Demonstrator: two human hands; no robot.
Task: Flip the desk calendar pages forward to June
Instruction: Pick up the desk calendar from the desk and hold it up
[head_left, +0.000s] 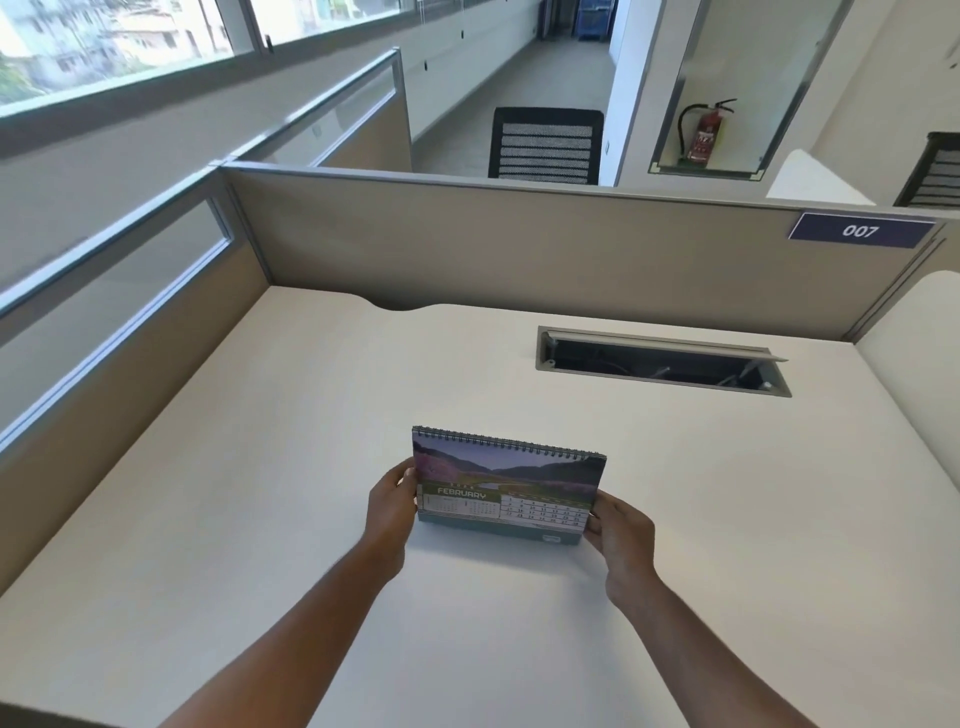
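Observation:
A spiral-bound desk calendar (506, 480) stands upright on the white desk (260, 467), its front page showing FEBRUARY under a landscape photo. My left hand (390, 512) grips the calendar's left edge, thumb on the front. My right hand (621, 530) holds the lower right corner, fingers pinching the edge of the front page. The wire binding runs along the top edge.
An open cable slot (660, 361) is cut into the desk behind the calendar. Beige partition walls (519, 244) close the desk at the back and left; a sign reads 007 (860, 230). A black chair (545, 145) stands beyond the partition.

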